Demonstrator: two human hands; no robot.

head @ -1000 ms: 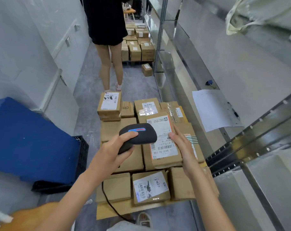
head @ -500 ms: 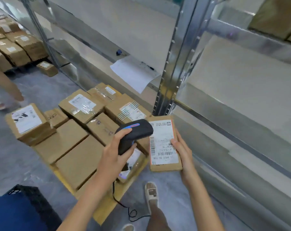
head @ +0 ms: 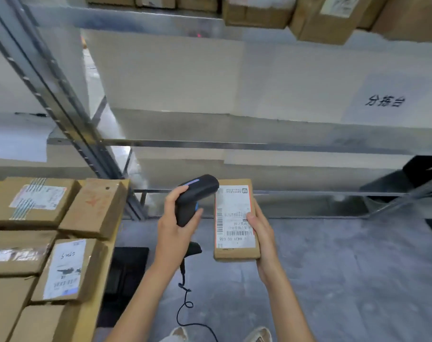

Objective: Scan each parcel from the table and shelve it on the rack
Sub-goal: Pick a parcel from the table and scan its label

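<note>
the left hand [head: 177, 230] grips the black handheld scanner [head: 194, 197]. the right hand [head: 259, 225] holds the flat brown cardboard parcel [head: 236, 219], label up, just beside it, facing the metal rack [head: 234, 144]. best to hold the parcel still and point the scanner's nose at the barcode.

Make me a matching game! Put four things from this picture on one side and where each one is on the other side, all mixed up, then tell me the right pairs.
Things
1. black handheld barcode scanner
2. flat brown cardboard parcel with a white label
3. curly black scanner cable
4. brown cardboard boxes on the top rack shelf

Places
A. above, at the top edge of the view
B. gripped in the left hand
C. dangling below the left hand
D. held in the right hand

Pairs: 1-B, 2-D, 3-C, 4-A
</note>
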